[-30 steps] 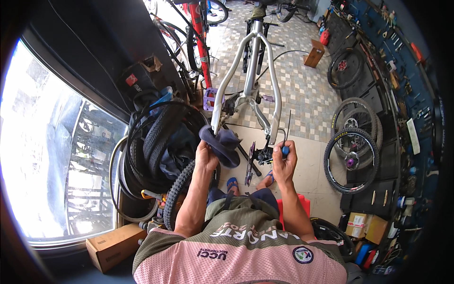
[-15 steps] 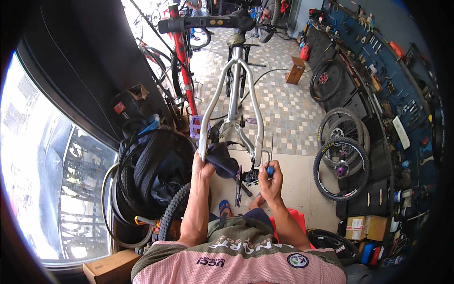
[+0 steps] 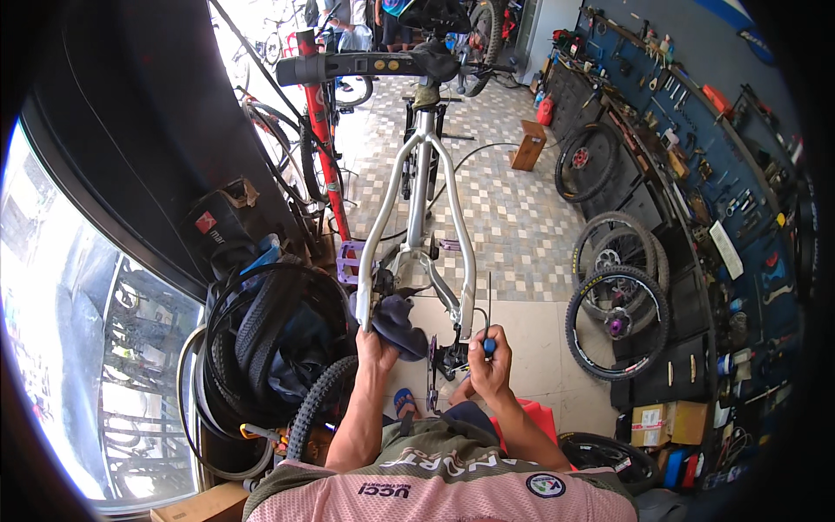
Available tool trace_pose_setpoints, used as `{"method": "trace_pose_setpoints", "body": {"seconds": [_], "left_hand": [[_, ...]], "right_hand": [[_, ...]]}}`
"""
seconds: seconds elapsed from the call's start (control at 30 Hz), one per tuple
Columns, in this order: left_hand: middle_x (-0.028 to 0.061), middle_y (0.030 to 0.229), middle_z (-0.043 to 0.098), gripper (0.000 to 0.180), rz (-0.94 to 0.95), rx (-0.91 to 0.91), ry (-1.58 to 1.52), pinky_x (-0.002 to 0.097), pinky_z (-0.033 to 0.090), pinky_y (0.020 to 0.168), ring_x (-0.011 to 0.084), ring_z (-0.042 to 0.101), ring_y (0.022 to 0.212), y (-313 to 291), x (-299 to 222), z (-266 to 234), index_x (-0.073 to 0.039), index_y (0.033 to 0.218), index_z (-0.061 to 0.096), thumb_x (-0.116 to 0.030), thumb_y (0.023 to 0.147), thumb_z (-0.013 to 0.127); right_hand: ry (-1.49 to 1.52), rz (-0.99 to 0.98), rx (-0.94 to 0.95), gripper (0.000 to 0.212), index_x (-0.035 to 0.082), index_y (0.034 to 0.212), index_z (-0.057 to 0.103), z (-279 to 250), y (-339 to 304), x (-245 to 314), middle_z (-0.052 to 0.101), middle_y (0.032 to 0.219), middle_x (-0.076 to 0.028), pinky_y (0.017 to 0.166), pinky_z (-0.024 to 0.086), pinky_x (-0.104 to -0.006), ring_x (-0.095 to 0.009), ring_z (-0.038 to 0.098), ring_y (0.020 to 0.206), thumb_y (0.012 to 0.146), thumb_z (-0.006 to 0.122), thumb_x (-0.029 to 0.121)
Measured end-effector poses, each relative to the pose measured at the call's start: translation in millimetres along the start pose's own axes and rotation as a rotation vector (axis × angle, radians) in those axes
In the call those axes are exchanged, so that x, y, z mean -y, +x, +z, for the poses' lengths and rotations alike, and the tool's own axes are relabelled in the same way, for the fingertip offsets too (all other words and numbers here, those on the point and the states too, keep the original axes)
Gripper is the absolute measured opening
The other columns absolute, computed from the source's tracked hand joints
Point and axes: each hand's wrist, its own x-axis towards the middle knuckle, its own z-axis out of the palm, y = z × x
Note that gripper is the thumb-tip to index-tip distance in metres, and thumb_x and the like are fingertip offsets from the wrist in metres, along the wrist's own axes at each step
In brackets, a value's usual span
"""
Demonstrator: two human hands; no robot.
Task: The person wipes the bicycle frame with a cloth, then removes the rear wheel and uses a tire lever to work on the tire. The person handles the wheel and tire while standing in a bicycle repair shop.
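Observation:
A silver bicycle frame (image 3: 420, 196) hangs before me, its two rear stays pointing toward me. My left hand (image 3: 374, 352) is closed at the end of the left stay, with a dark cloth (image 3: 398, 329) bunched in it and lying against the stay; its fingertips are partly hidden. My right hand (image 3: 492, 364) is closed round the blue handle of a screwdriver (image 3: 490, 345), whose thin shaft points up and away. It is beside the end of the right stay. Just left of that hand, a rear derailleur (image 3: 452, 357) hangs below the stay.
A black clamp arm (image 3: 370, 65) on a red stand (image 3: 326, 165) supports the frame. Tyres (image 3: 270, 322) and bags are heaped at the left. Wheels (image 3: 616, 317) lean against cabinets at the right, below a tool wall (image 3: 696, 130). A wooden block (image 3: 528, 146) stands on the tiled floor.
The whole view has shifted slightly, with frame and hands appearing lower and a little further left. Both hands keep their holds and stay beside the same stay ends.

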Motion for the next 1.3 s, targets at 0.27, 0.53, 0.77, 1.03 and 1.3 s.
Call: {"method": "trace_pose_setpoints", "body": {"seconds": [0.27, 0.53, 0.77, 1.03, 1.3], "left_hand": [[0.0105, 0.112, 0.068, 0.030, 0.671, -0.119, 0.867, 0.0323, 0.054, 0.088, 0.0178, 0.066, 0.098, 9, 16, -7, -0.001, 0.129, 0.059, -0.008, 0.101, 0.064], [0.0053, 0.079, 0.068, 0.014, 1.096, -0.141, 1.505, 0.0345, 0.049, 0.063, 0.0197, 0.061, 0.068, 5, 10, 26, 0.005, 0.103, 0.065, -0.006, 0.096, 0.062], [0.0037, 0.079, 0.069, 0.014, 1.074, -0.289, 1.196, 0.0348, 0.050, 0.062, 0.0176, 0.061, 0.066, 19, 19, 30, 0.003, 0.103, 0.067, -0.005, 0.092, 0.065], [0.0096, 0.081, 0.067, 0.022, 0.996, -0.242, 1.373, 0.0366, 0.051, 0.067, 0.0202, 0.060, 0.070, 5, 16, 35, 0.005, 0.108, 0.064, -0.004, 0.089, 0.066], [0.0115, 0.090, 0.071, 0.031, 0.926, -0.279, 1.313, 0.0360, 0.054, 0.074, 0.0215, 0.064, 0.077, 7, 8, 34, 0.003, 0.115, 0.062, -0.004, 0.085, 0.068]], "right_hand": [[0.109, 0.129, 0.024, 0.017, 0.004, 0.097, 0.052, 0, 0, 7, 0.059, 0.077, -0.004, 0.058, 0.047, -0.0286, -0.009, 0.055, 0.064, 0.099, 0.065, 0.014], [0.009, 0.037, 0.024, 0.019, 0.005, 0.097, 0.052, -3, -2, -6, 0.059, 0.077, -0.004, 0.058, 0.048, -0.0288, -0.010, 0.056, 0.064, 0.100, 0.065, 0.017], [0.041, 0.066, 0.040, 0.019, 0.005, 0.097, 0.053, 2, 1, 12, 0.060, 0.078, -0.004, 0.057, 0.048, -0.0287, -0.010, 0.057, 0.063, 0.100, 0.066, 0.018], [-0.045, -0.021, 0.035, 0.018, 0.004, 0.096, 0.052, -3, 0, 0, 0.060, 0.077, -0.004, 0.056, 0.047, -0.0282, -0.010, 0.057, 0.062, 0.100, 0.065, 0.017], [0.003, 0.023, 0.037, 0.018, 0.004, 0.096, 0.052, 1, 1, 9, 0.059, 0.077, -0.004, 0.056, 0.047, -0.0282, -0.010, 0.056, 0.062, 0.100, 0.065, 0.017]]}}
